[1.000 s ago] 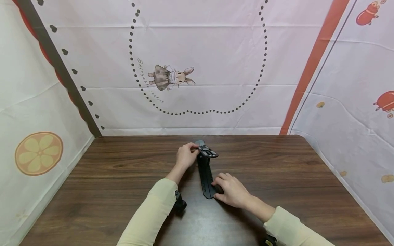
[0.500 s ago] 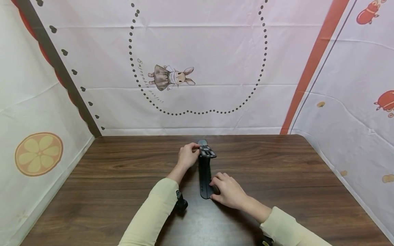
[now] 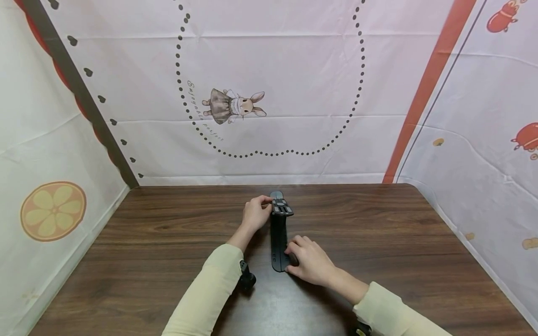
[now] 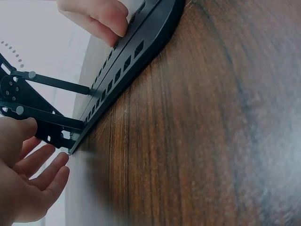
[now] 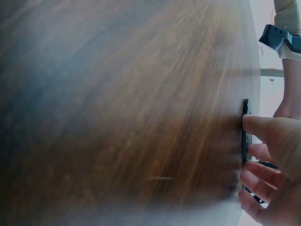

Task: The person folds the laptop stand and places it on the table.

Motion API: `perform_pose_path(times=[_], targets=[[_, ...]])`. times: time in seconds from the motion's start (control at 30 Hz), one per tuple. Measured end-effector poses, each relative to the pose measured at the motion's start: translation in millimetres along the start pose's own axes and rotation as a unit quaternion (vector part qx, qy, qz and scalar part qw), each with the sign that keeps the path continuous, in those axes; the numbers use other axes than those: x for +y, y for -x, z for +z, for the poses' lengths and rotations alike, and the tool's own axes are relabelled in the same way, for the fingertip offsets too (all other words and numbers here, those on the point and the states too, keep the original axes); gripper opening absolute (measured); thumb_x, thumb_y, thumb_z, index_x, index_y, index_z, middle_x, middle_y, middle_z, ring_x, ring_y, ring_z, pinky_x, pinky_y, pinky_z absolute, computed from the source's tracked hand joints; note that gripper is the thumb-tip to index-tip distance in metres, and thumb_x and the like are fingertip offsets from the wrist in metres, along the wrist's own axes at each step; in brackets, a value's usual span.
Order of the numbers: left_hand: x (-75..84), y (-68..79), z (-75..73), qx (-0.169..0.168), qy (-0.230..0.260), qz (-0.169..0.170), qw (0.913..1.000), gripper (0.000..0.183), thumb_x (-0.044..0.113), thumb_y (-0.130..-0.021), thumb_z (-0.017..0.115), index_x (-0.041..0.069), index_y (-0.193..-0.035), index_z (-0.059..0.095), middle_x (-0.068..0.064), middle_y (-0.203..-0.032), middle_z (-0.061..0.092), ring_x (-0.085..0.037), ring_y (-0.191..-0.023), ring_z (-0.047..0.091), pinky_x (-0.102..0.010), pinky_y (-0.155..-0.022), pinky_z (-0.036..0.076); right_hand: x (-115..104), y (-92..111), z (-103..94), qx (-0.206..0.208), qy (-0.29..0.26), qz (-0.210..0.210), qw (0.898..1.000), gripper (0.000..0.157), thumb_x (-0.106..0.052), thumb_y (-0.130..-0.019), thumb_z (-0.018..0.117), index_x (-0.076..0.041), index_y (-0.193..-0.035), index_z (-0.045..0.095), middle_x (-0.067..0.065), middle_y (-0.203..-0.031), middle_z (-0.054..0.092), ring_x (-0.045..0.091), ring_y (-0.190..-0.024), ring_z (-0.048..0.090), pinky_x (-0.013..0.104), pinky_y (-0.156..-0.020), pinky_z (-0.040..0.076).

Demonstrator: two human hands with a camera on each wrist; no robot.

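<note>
Left grip [image 3: 254, 214]: pinching black stand [image 3: 279, 240], centre.
Right grip [image 3: 311, 261]: holding its base.
Bench [image 3: 168, 219]: brown wood, lower half.
Cloth [image 3: 294, 84]: white, upper half.

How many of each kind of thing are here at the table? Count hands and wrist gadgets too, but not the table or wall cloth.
Stand: 1, the black folding stand
Bare hands: 2, left hand and right hand
Wrist cameras: 2, left and right
Total: 5
</note>
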State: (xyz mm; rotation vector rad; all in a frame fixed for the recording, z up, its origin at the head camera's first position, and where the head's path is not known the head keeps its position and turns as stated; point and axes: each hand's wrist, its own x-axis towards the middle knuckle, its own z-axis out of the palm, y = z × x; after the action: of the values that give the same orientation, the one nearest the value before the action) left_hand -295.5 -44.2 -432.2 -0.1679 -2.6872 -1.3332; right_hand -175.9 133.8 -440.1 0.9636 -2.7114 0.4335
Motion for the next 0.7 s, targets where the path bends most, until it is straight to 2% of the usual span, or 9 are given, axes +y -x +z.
perform_pose_path(times=[0.23, 0.43, 0.7], targets=[[-1.9, -0.2, 0.4, 0.001, 0.000, -0.003, 1.0000, 0.024, 0.017, -0.089, 0.059, 0.013, -0.112, 0.066, -0.005, -0.111, 0.067, -0.021, -0.100, 0.064, -0.038, -0.085, 0.049, 0.3, -0.3, 1.3, 0.002, 0.001, -0.004, 1.000, 0.032, -0.032, -0.072, 0.077, -0.014, -0.095, 0.064, -0.002, -0.097, 0.055, 0.015, -0.086, 0.053, 0.030, -0.067, 0.045], [-2.1, 1.8, -1.5, -0.015, -0.004, -0.002, 0.9999, 0.028, 0.017, -0.090, 0.058, 0.013, -0.117, 0.063, -0.005, -0.116, 0.064, -0.021, -0.103, 0.063, -0.039, -0.084, 0.049, 1.2, 0.1, 0.6, 0.000, -0.002, -0.011, 1.000, 0.031, -0.030, -0.073, 0.076, -0.014, -0.096, 0.063, -0.001, -0.098, 0.055, 0.016, -0.085, 0.053, 0.030, -0.065, 0.045], [-1.1, 7.1, -6.6, -0.032, -0.012, 0.014, 0.9993, 0.031, 0.017, -0.092, 0.056, 0.014, -0.122, 0.060, -0.008, -0.119, 0.062, -0.023, -0.103, 0.061, -0.039, -0.079, 0.050, 8.4, -2.8, -7.5, -0.042, -0.042, -0.010, 0.998, 0.028, -0.028, -0.080, 0.070, -0.015, -0.104, 0.064, -0.001, -0.102, 0.058, 0.018, -0.091, 0.055, 0.035, -0.070, 0.046]])
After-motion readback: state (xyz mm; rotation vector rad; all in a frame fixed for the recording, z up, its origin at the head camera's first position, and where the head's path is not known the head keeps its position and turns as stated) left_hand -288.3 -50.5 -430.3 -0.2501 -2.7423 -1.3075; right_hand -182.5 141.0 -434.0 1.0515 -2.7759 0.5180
